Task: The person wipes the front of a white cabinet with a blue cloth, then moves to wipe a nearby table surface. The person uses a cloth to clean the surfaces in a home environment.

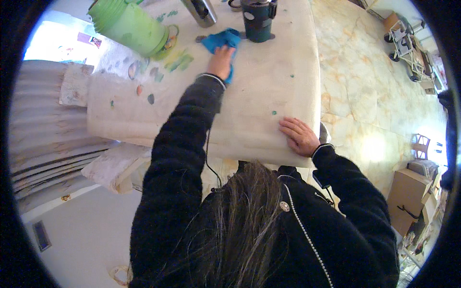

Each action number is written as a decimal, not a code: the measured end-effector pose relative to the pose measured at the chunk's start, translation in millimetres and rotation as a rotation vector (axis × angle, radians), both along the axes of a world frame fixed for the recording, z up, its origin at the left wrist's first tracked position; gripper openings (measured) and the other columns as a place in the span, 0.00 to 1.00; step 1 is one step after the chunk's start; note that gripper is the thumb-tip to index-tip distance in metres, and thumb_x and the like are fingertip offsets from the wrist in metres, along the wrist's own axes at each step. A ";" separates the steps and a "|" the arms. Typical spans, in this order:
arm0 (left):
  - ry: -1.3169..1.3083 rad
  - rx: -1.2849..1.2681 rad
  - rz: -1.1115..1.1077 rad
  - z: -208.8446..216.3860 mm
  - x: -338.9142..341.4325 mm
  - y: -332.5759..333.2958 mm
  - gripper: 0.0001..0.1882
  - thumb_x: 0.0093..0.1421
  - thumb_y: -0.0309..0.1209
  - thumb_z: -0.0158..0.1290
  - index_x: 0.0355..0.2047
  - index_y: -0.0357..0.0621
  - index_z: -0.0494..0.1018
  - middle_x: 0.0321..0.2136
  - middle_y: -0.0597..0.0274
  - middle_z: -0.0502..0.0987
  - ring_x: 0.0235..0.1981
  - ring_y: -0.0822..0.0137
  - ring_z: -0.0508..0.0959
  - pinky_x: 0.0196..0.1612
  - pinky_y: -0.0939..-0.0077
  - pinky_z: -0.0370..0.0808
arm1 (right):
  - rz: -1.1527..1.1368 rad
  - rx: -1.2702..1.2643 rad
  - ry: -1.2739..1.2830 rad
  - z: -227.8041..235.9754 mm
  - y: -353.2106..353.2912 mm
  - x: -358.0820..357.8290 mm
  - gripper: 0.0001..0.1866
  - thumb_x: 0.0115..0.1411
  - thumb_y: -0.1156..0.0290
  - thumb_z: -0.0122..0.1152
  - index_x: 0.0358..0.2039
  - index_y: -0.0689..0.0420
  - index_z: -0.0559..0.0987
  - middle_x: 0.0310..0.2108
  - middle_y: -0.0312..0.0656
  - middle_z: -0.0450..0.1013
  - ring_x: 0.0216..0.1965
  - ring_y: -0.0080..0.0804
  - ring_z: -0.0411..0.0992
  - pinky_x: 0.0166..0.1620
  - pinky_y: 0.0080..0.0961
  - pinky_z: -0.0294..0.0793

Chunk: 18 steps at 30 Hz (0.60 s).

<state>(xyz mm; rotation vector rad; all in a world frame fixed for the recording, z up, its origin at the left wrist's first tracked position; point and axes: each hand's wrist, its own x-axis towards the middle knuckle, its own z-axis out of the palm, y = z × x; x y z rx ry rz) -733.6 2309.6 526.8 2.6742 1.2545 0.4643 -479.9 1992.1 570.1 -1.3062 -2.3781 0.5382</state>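
My left hand (221, 63) reaches out over the table (254, 105), its fingers gripping and pressing a blue cloth (222, 40) against the pale tabletop. Part of the cloth lies hidden under the hand, and one edge hangs out beside the wrist. Just beyond it stand a dark lidded cup (258, 23) with a handle and a silver metal tumbler (201, 11), both cut by the top of the view. My right hand (300, 137) lies flat near the table's right front corner, fingers stretched out, holding nothing.
A large green ribbed container (128, 30) stands at the table's far left. Green, grey and orange patches (178, 61) mark the cover near it. A stool-like seat with a pale cover (115, 168) is at left. Cardboard boxes (407, 194) and a folding cart (404, 45) stand on the tiled floor at right.
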 end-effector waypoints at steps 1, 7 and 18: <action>-0.012 0.027 0.049 -5.7 -29.5 17.3 0.21 0.56 0.21 0.42 0.51 0.45 0.67 0.49 0.43 0.70 0.50 0.42 0.69 0.53 0.54 0.67 | -0.007 -0.023 -0.016 1.3 0.1 -1.9 0.27 0.50 0.75 0.52 0.54 0.57 0.69 0.59 0.46 0.63 0.63 0.44 0.58 0.64 0.44 0.56; 0.145 0.034 0.602 -27.0 -263.1 37.4 0.22 0.57 0.24 0.46 0.53 0.48 0.64 0.52 0.45 0.67 0.53 0.43 0.67 0.53 0.52 0.67 | -0.045 -0.061 -0.076 2.9 2.4 -10.1 0.26 0.50 0.75 0.53 0.52 0.56 0.69 0.58 0.44 0.63 0.63 0.44 0.56 0.65 0.44 0.54; 0.304 0.001 0.903 -23.1 -321.9 -144.2 0.21 0.55 0.25 0.46 0.51 0.47 0.65 0.47 0.48 0.69 0.49 0.47 0.69 0.49 0.54 0.70 | -0.008 -0.002 -0.046 0.0 -1.7 -7.9 0.27 0.50 0.76 0.50 0.54 0.57 0.68 0.58 0.46 0.63 0.63 0.45 0.56 0.65 0.42 0.54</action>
